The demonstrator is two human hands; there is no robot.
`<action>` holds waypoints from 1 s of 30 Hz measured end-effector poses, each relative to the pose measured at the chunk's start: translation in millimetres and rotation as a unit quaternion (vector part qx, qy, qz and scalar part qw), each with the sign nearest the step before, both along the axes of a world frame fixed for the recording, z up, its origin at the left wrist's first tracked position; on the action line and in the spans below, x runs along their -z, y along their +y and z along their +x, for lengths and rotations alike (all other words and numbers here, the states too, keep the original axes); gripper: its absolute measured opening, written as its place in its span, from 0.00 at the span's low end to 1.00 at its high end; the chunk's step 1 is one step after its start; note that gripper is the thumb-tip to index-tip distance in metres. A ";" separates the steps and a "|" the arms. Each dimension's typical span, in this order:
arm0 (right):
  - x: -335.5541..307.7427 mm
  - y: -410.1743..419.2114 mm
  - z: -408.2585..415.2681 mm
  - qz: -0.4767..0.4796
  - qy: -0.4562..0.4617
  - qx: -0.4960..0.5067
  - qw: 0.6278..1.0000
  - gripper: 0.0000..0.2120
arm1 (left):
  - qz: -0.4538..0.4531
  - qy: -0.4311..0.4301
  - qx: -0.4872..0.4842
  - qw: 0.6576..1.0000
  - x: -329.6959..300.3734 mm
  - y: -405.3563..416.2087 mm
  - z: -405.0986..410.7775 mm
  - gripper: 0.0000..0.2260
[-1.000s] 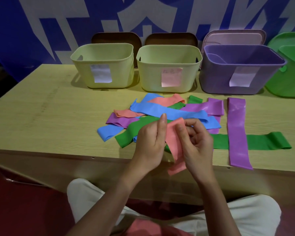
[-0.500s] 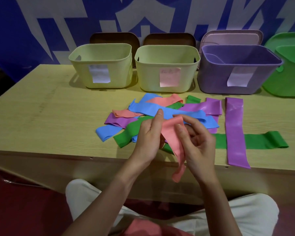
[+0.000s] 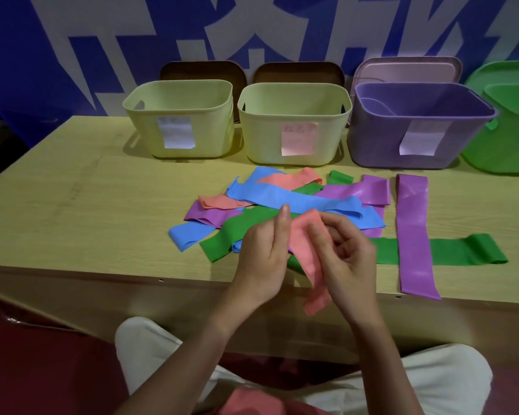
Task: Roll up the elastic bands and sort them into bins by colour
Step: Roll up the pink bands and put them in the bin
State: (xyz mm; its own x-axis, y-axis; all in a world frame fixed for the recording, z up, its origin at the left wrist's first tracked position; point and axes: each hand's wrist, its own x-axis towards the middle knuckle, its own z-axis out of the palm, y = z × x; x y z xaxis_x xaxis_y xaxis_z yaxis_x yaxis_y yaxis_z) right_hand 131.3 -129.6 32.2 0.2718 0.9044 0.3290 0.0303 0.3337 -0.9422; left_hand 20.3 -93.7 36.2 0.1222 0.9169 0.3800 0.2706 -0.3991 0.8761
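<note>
A pink elastic band [image 3: 307, 253] hangs between my two hands above the table's front edge. My left hand [image 3: 267, 250] holds its upper part with the index finger straight up along it. My right hand [image 3: 346, 262] pinches the same band, fingers curled round it; the loose tail dangles below the edge. Behind my hands lies a pile of flat bands: blue [image 3: 294, 199], green [image 3: 237, 232], purple [image 3: 210, 215] and pink [image 3: 291, 178]. A long purple band [image 3: 412, 232] crosses a green band [image 3: 462, 250] at the right.
Along the back of the wooden table [image 3: 87, 205] stand two pale yellow bins [image 3: 180, 118] [image 3: 294, 121], a purple bin [image 3: 417, 124] and a green bin [image 3: 510, 121], three with paper labels. Lids lean behind them against a blue and white wall.
The pink band's loose tail has dropped lower below the table edge while both hands keep hold of its upper part at about the same spot.
</note>
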 end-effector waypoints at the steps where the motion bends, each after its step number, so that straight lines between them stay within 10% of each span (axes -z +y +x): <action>1: -0.2 -0.7 0.6 -0.003 0.016 -0.015 1.000 0.08 | -0.025 -0.030 0.002 0.999 -0.5 0.2 0.8 0.20; 10: -4.5 1.4 2.1 0.019 0.019 -0.047 0.999 0.11 | -0.262 -0.186 0.026 0.947 -21.4 -7.4 4.0 0.17; 22: 0.0 2.7 2.2 -0.005 0.003 -0.023 1.000 0.06 | 0.011 0.018 0.008 1.000 1.8 -5.2 -6.5 0.19; 30: -2.7 5.5 4.3 -0.002 0.024 -0.072 0.997 0.12 | -0.144 -0.130 0.004 0.981 -7.3 -4.9 0.4 0.20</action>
